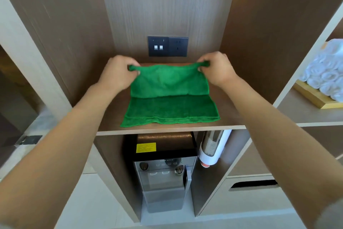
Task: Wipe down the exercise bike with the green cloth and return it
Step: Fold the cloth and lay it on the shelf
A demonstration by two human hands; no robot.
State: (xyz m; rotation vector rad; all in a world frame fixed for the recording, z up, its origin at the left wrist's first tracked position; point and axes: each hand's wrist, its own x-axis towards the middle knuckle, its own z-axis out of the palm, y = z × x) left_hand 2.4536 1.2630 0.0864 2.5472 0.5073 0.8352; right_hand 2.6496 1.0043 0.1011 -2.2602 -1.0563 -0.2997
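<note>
Wood-panelled shelving fills my view, and on the middle shelf (pixel 228 119) I've got both hands working. My left hand (pixel 117 72) pinches the far left corner of the green cloth (pixel 169 102), fingers curled tight on the bunched fabric; my right hand (pixel 216 68) does the same on the far right corner. That far edge is lifted and stretched between them, while the near half lies flat on the shelf, its front hem close to the shelf's lip.

So the cloth's long axis runs left to right, square across in front of me, and both hands sit about level at its back edge, neither clearly nearer. Looks to me like a fold towards the front hem, or a lay-down.

Behind the cloth sits a dark socket plate (pixel 168 46); below the shelf, a water dispenser (pixel 164 169). Right of it, rolled white towels (pixel 326 72), cut off by the frame. No exercise bike in sight, and my fingertips are hidden in the fabric.
</note>
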